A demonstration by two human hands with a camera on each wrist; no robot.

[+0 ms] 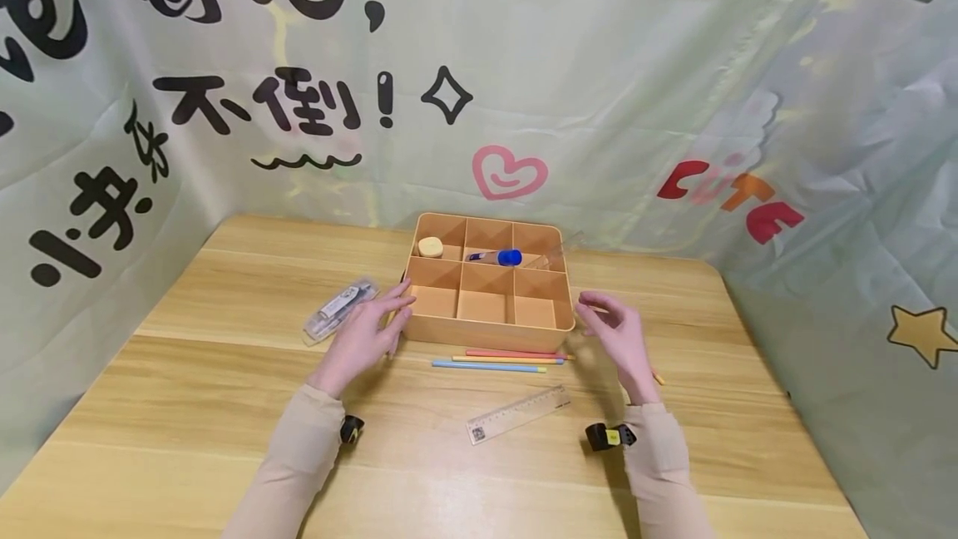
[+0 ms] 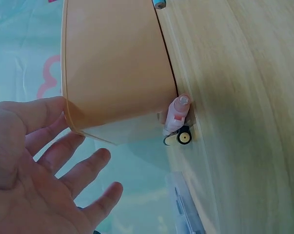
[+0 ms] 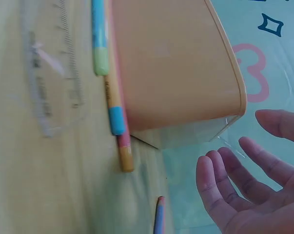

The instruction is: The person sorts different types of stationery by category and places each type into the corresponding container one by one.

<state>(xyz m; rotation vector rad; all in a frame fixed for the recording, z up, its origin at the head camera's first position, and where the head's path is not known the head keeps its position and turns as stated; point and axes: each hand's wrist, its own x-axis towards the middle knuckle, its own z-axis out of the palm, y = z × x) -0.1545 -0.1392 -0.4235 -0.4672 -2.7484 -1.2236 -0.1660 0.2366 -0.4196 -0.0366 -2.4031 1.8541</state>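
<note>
A tan organizer box point(image 1: 479, 331) with several compartments stands on the wooden table. My left hand point(image 1: 367, 324) is at its left front corner, fingers spread, with fingertips touching the rim in the left wrist view. Beyond the right side of the box, my right hand point(image 1: 615, 331) hovers with loosely bent fingers, holding nothing; the right wrist view shows a gap to the box. In the back compartments lie a small cream block point(image 1: 430, 247), a blue-capped tube point(image 1: 509, 258) and a clear plastic piece point(image 1: 540, 262).
Several pencils point(image 1: 490, 367) lie along the front of the box, with a clear ruler point(image 1: 518, 415) nearer me. A clear case point(image 1: 340, 309) is left of the box. By its left side are a pink pen-like item point(image 2: 178, 114) and another pencil point(image 3: 159, 214) right.
</note>
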